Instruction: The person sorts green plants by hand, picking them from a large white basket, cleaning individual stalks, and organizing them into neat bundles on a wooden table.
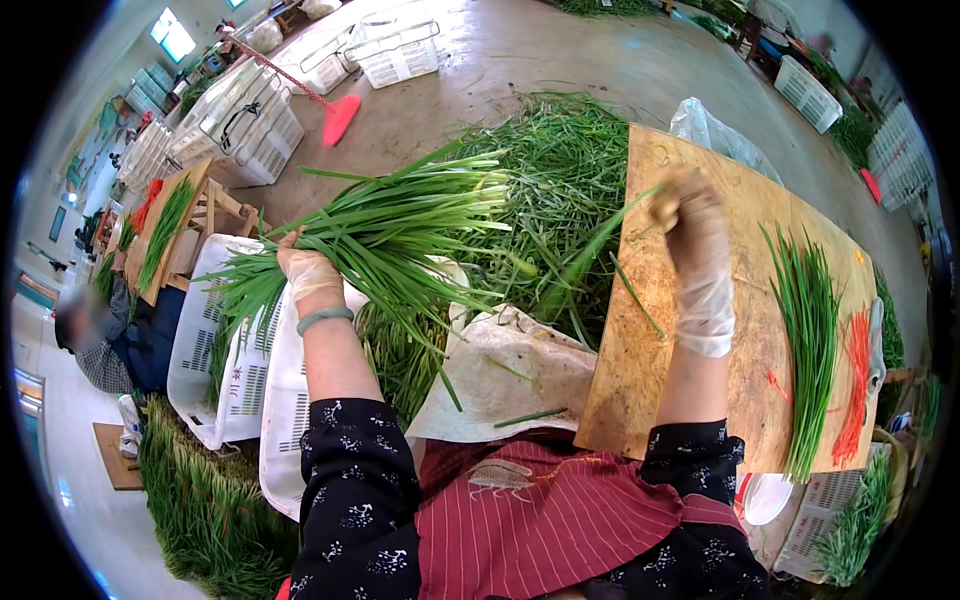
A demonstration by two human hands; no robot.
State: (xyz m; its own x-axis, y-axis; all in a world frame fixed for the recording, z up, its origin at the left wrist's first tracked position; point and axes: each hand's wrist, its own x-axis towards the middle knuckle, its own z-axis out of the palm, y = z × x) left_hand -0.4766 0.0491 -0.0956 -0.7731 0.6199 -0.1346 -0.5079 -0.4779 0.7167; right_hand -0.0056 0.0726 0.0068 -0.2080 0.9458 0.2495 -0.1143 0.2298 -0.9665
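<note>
My left hand (309,271), in a thin clear glove, grips a thick loose bunch of garlic chives (405,206). Their pale stem ends point right and their leaf tips spread to the left. My right hand (694,225), also gloved and blurred, is raised over the near-left part of a worn wooden board (750,217). A few blurred green leaves (592,253) trail down and left from its fingers. On the board's right side lie a neat bundle of chives (806,352) and a bunch of red ties (853,390).
A heap of loose leaves (555,135) rises beyond a white cloth (517,390) at my lap. White plastic crates (281,420) with chives stand left. Stacked chives (202,510) lie lower left. A co-worker (112,352) sits at another board (161,225). A red broom (341,120) leans farther off.
</note>
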